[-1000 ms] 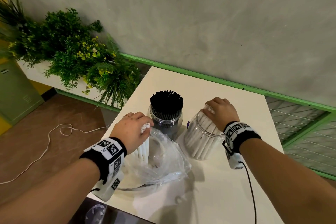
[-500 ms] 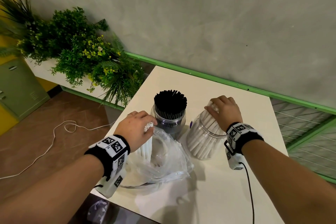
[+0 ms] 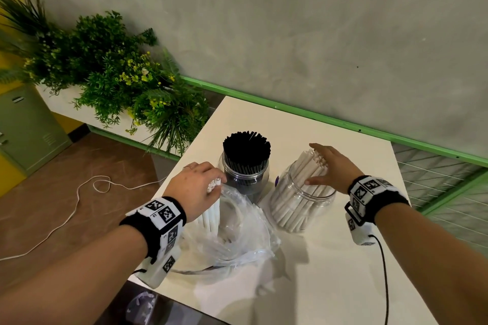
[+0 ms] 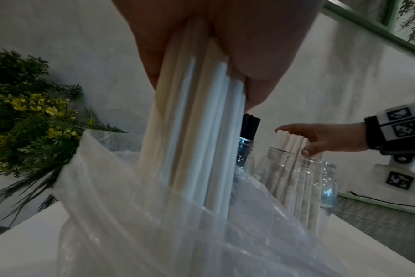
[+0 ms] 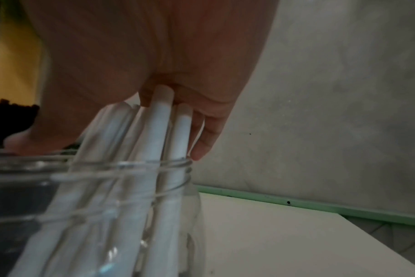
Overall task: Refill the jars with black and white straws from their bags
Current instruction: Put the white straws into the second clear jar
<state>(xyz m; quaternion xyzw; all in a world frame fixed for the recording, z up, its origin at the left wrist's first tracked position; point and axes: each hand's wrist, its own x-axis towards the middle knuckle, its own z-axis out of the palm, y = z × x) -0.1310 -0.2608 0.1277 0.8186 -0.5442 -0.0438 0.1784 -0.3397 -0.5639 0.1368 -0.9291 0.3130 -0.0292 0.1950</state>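
While the left hand (image 3: 194,190) grips a bundle of white straws (image 3: 211,215) standing in the clear bag (image 3: 237,235) at 7 o'clock on the surface (image 3: 330,272), the right hand (image 3: 334,166) lies flat-fingered on the white-straw jar (image 3: 298,200) — black-straw jar (image 3: 245,166) at 11 o'clock.

Left wrist: fingers (image 4: 261,75) clasp the straws (image 4: 197,131).

Right wrist: straight fingers (image 5: 206,131) press straw tips (image 5: 161,112) — jar rim (image 5: 173,165) below.

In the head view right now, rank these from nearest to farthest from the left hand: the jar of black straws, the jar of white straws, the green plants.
From the left hand:
1. Clear jar of black straws, just right of it, close by the fingers.
2. Clear jar of white straws, further right, under the right hand.
3. Green plants with yellow flowers, far off to the upper left, beyond the table edge.
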